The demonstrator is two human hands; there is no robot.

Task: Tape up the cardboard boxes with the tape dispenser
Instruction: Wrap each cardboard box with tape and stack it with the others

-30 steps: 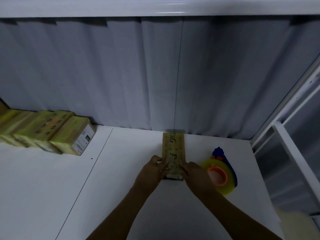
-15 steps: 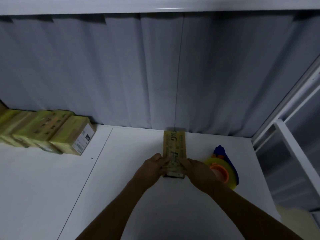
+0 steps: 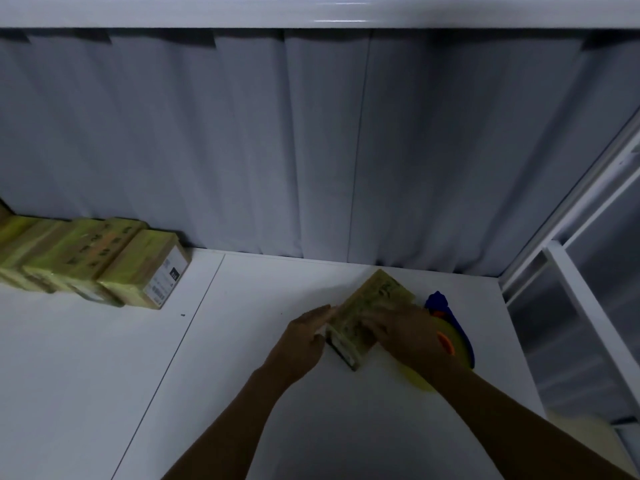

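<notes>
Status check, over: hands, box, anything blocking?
Left hand flat against cardboard box side, right hand gripping over its top. Box angled. Tape dispenser idle behind right hand; nothing blocking.

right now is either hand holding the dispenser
No, left hand and right hand are both on the box; the dispenser lies on the table beside it.
</notes>
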